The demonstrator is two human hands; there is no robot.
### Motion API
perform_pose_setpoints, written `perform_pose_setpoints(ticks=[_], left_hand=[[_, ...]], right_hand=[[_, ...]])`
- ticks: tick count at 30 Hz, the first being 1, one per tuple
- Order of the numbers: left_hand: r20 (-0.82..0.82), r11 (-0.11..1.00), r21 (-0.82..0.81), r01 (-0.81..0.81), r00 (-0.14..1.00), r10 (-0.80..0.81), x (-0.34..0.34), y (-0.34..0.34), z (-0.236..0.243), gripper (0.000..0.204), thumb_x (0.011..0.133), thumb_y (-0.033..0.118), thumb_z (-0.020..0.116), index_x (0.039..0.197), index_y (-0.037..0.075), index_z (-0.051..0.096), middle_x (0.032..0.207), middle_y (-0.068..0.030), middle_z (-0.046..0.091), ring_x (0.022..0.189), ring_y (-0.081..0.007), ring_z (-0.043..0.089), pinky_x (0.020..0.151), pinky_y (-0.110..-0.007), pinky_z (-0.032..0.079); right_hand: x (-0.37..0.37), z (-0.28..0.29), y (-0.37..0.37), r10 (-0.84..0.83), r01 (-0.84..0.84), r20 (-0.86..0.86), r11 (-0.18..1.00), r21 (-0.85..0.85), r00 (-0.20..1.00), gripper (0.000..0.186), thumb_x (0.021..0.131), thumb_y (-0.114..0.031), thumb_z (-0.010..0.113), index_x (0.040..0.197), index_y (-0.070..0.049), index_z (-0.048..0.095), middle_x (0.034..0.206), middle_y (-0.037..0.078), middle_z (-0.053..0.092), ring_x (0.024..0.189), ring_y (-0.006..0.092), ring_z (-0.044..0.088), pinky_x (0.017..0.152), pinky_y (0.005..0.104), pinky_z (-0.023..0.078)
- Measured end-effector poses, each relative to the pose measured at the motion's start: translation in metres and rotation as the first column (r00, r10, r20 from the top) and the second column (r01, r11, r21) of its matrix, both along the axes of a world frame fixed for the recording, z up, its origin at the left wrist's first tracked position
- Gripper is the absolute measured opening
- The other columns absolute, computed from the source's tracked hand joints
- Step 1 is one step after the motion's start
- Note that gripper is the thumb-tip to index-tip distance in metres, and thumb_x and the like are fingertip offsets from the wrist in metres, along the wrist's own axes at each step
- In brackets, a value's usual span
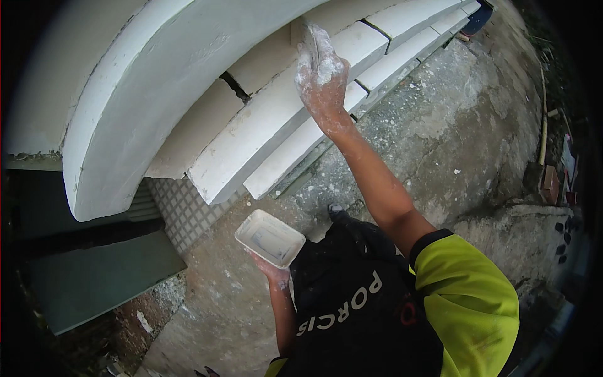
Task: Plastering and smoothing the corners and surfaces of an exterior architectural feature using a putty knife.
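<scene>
My left hand [271,269] grips a shallow white rectangular tub [276,235] from below. Inside the tub are pale smears and a little grey-white residue. My right hand [323,75], coated in white plaster, is raised to the white stepped moulding [276,119]. Its fingers are closed on a thin, flat, whitish tool [303,32], held against the wall surface between the ledges. The fingers and plaster hide much of the tool, so its exact kind is unclear.
A thick curved white band [144,81] overhangs the moulding at upper left. Dark gaps [235,87] split the ledges. Below lies stained concrete ground [440,119], beside patterned tiles [188,210] and a green panel [107,276]. A brick [550,184] lies far right.
</scene>
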State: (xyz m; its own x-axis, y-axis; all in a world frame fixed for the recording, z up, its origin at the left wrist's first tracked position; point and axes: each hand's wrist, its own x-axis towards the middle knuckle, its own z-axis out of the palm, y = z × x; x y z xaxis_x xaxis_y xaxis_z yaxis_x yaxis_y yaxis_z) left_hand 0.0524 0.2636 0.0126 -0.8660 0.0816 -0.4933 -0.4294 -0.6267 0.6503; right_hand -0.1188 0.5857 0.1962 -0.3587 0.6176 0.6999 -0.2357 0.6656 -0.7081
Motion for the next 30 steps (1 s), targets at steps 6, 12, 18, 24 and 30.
perform_pose_setpoints(ticks=[6, 12, 18, 24, 30], left_hand=[[-0.023, 0.998, -0.058, -0.013, 1.000, 0.012, 0.004, 0.001, 0.006, 0.066, 0.093, 0.059, 0.031, 0.143, 0.015, 0.030, 0.140, -0.0067, 0.042, 0.125, -0.0299, 0.045, 0.103, -0.046, 0.038], [-0.035, 0.999, -0.040, 0.036, 0.999, -0.038, 0.003, -0.001, 0.009, 0.058, 0.096, 0.053, 0.030, 0.141, 0.016, 0.033, 0.135, -0.0049, 0.045, 0.120, -0.0261, 0.050, 0.097, -0.045, 0.045], [-0.038, 0.999, -0.032, -0.041, 0.999, 0.040, 0.006, -0.009, -0.002, 0.055, 0.097, 0.050, 0.029, 0.138, 0.015, 0.037, 0.130, -0.0058, 0.050, 0.115, -0.0255, 0.053, 0.093, -0.044, 0.048], [-0.064, 0.999, -0.012, -0.031, 0.998, 0.030, 0.002, -0.015, 0.019, 0.064, 0.094, 0.058, 0.031, 0.143, 0.017, 0.032, 0.139, -0.0046, 0.043, 0.125, -0.0282, 0.045, 0.102, -0.045, 0.039], [-0.041, 0.997, 0.047, -0.059, 0.997, 0.061, -0.002, -0.030, 0.011, 0.055, 0.094, 0.053, 0.033, 0.137, 0.019, 0.039, 0.133, -0.0013, 0.048, 0.119, -0.0252, 0.050, 0.097, -0.044, 0.044]], right_hand=[[0.019, -0.001, -0.033, 0.185, -0.184, -0.012, 0.980, 0.073, 0.983, 0.041, 0.083, -0.004, 0.056, 0.122, 0.005, 0.052, 0.092, 0.019, 0.066, 0.073, 0.0267, 0.066, 0.071, 0.0332, 0.052], [-0.026, -0.115, 0.086, -0.157, 0.107, 0.257, 0.975, 0.197, 0.954, 0.049, 0.089, -0.023, 0.048, 0.128, 0.007, 0.043, 0.114, 0.030, 0.045, 0.104, 0.0372, 0.038, 0.090, 0.0473, 0.023], [-0.003, -0.006, -0.046, -0.004, 0.012, -0.045, 0.985, 0.170, 0.999, 0.032, 0.085, -0.008, 0.060, 0.114, 0.005, 0.060, 0.091, 0.015, 0.068, 0.080, 0.0188, 0.064, 0.074, 0.0324, 0.051], [0.002, 0.000, 0.014, -0.118, 0.128, -0.195, 0.991, 0.041, 0.974, 0.030, 0.085, -0.006, 0.057, 0.114, 0.003, 0.060, 0.077, 0.016, 0.067, 0.058, 0.0260, 0.062, 0.060, 0.0338, 0.048], [-0.033, -0.012, 0.073, -0.225, 0.228, -0.096, 0.973, 0.023, 0.970, 0.032, 0.083, -0.005, 0.058, 0.114, 0.002, 0.061, 0.063, 0.017, 0.062, 0.049, 0.0254, 0.057, 0.055, 0.0356, 0.046]])
